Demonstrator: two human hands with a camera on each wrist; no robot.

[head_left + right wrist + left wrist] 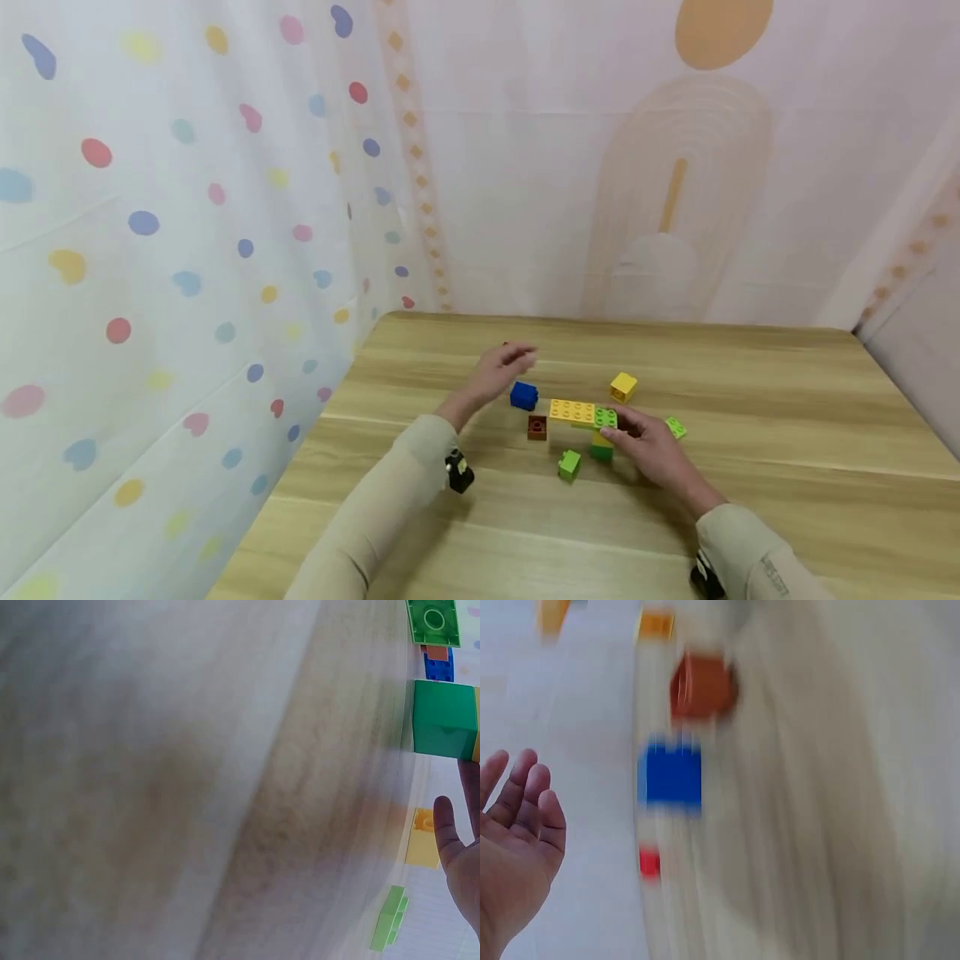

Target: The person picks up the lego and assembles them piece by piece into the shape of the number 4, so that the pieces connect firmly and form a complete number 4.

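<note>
My right hand (pixel 656 450) pinches the right end of a toy brick structure. Its top has a long yellow brick (pixel 572 411) beside a light green brick (pixel 605 418). Below is a yellow brick over a dark green brick (pixel 445 720). My left hand (pixel 497 372) hovers over the table, fingers loosely extended and holding nothing. Nearest to it are a blue brick (pixel 524 396) and a red brick (pixel 649 863), the latter mostly hidden behind the hand in the head view. A brown brick (pixel 537 427) lies between the blue brick and the structure.
On the wooden table (pixel 787 392), a yellow brick (pixel 623 387) lies behind the structure. One loose light green brick (pixel 569 465) is in front, another (pixel 676 427) right of my right hand. Patterned curtains (pixel 225 275) hang at the left and back.
</note>
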